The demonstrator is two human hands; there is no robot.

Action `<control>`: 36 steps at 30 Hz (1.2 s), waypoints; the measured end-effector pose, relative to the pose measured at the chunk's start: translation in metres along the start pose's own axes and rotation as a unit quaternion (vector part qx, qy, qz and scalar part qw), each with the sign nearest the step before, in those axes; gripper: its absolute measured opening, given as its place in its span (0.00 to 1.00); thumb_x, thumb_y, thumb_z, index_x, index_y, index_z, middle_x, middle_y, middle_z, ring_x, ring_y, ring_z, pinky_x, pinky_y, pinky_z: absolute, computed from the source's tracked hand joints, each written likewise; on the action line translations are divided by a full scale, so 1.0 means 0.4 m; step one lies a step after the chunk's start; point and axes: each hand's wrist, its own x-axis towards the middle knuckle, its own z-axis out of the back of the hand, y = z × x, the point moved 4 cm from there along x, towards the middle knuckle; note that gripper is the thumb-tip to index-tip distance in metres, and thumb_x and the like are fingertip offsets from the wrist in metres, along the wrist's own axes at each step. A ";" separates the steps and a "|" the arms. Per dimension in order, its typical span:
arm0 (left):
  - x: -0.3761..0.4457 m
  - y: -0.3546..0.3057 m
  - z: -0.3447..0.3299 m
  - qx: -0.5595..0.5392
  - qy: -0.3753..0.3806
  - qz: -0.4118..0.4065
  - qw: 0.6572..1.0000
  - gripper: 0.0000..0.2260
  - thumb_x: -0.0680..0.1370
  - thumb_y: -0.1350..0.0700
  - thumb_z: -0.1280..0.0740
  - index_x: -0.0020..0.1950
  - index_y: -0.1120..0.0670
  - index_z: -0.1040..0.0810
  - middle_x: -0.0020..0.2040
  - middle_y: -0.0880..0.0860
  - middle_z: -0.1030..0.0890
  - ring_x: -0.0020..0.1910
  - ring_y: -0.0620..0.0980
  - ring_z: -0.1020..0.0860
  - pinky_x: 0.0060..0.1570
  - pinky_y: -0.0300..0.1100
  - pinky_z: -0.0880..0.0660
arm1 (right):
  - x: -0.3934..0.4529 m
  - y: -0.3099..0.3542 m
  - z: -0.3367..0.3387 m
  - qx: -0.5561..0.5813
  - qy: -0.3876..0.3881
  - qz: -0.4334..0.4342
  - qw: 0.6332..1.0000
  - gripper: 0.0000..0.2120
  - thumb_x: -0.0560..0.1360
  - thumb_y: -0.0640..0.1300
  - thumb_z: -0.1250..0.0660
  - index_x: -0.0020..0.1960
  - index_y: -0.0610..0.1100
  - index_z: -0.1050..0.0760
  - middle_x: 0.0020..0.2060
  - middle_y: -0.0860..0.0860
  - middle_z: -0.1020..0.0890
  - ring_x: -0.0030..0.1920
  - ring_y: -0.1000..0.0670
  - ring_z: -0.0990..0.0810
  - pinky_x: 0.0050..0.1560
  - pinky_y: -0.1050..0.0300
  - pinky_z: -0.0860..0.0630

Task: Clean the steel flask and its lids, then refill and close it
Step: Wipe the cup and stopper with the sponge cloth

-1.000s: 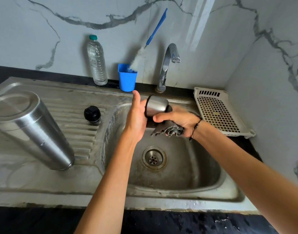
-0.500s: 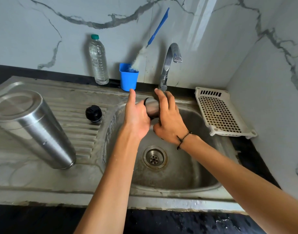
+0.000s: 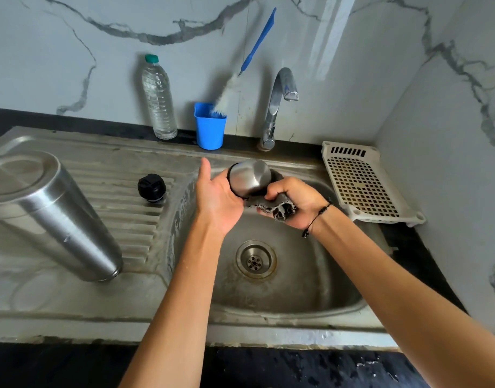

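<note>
Steel cup lid (image 3: 250, 179) is held over the sink (image 3: 296, 289), under the tap (image 3: 280, 99), presumably so that drips fall into the basin. Left hand (image 3: 217, 200) cups it from the left, fingers curled behind it, thumb raised. Right hand (image 3: 294, 201) has its fingers pinching a frayed dark cloth (image 3: 271, 207) against the lid's lower edge, apparently wiping it. No water runs. Steel flask (image 3: 53, 217) stands upside down on the draining board at left, likely to drain. Black stopper (image 3: 151, 187) sits just beside the basin, well apart from the flask. Far side: water bottle (image 3: 159, 99), blue cup (image 3: 210, 127) holding a bottle brush (image 3: 254, 46). White rack (image 3: 364, 180) at right. Nothing obstructs the hands.
</note>
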 end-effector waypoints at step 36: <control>-0.008 0.007 -0.039 0.164 -0.065 0.067 0.982 0.36 0.77 0.31 0.53 0.62 0.59 0.24 0.55 0.58 0.18 0.53 0.55 0.19 0.56 0.51 0.24 | -0.022 -0.015 -0.030 -0.775 -0.146 0.267 0.554 0.36 0.68 0.40 0.30 0.72 0.44 0.39 0.62 0.42 0.29 0.55 0.38 0.24 0.43 0.45 0.21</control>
